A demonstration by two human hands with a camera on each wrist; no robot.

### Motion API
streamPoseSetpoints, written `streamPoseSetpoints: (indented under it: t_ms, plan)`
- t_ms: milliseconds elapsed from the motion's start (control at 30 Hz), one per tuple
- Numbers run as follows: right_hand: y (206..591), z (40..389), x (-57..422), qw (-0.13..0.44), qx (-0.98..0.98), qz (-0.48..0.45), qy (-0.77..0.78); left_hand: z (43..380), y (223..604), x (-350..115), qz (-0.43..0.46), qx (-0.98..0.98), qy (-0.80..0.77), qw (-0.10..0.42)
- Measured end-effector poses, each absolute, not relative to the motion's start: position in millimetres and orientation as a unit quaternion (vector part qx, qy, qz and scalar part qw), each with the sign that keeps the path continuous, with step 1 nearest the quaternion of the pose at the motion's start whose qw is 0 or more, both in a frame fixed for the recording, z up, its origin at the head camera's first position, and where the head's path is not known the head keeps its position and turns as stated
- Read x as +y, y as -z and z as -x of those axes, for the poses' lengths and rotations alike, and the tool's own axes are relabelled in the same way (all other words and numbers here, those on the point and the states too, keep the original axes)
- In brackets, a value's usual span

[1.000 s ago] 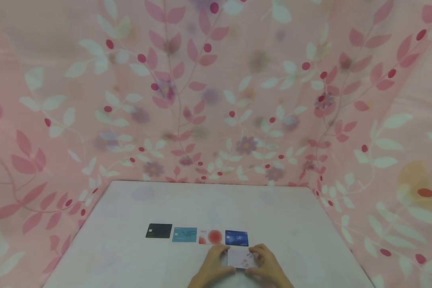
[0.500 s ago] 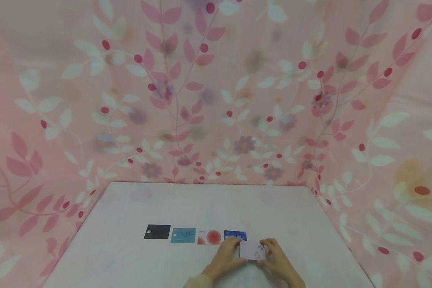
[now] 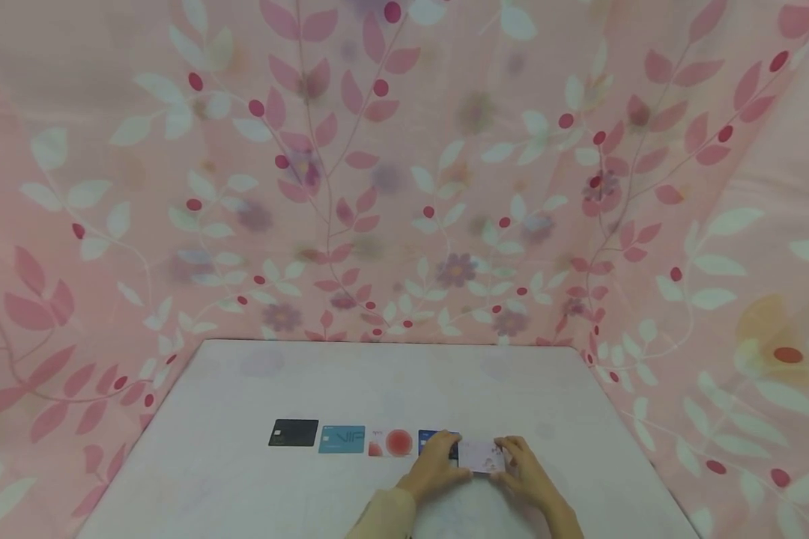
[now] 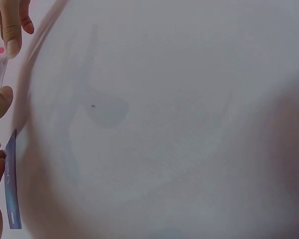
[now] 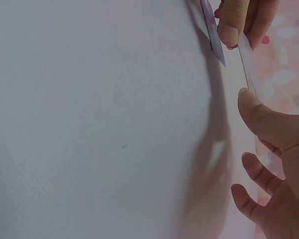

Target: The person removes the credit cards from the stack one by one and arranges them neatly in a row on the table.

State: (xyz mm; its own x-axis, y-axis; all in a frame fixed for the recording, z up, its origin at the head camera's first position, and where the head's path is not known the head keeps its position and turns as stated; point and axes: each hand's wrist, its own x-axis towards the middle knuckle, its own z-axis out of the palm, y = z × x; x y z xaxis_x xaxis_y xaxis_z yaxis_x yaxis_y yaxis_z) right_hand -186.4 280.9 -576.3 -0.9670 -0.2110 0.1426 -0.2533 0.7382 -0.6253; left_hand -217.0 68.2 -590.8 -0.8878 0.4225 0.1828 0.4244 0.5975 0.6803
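Observation:
Both hands hold a pale card point(image 3: 480, 457) with a faint floral print, at the right end of a row of cards. My left hand point(image 3: 434, 468) pinches its left side between thumb and fingers, and my right hand point(image 3: 526, 475) pinches the right side. A dark blue card point(image 3: 426, 442) lies partly hidden behind the left fingers; the left wrist view shows this blue card point(image 4: 12, 184) right beside those fingertips. In the right wrist view, the pale card point(image 5: 248, 64) appears edge-on between the two thumbs, raised over the table.
Leftward along the row lie a white card with a red circle point(image 3: 391, 442), a teal VIP card point(image 3: 341, 439) and a black card point(image 3: 294, 433). All rest on a white-covered table point(image 3: 377, 382). Pink floral fabric point(image 3: 391, 187) rises behind and at both sides.
Both hands have carried the pale card rightward and slightly away from me, from below the blue card to its right. The left hand now covers part of the blue card.

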Motion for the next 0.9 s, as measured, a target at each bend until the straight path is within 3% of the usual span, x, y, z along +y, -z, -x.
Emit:
streamPoseSetpoints:
  t_ms: [267,900]
  plan:
    - [578,201,283,0.010,-0.934,-0.105,-0.341,227,586,75,0.221,-0.900,0.376,-0.001]
    - [591,225,297,-0.009,-0.935,-0.114,-0.335,250,571,85,0.208,-0.902,0.371,-0.069]
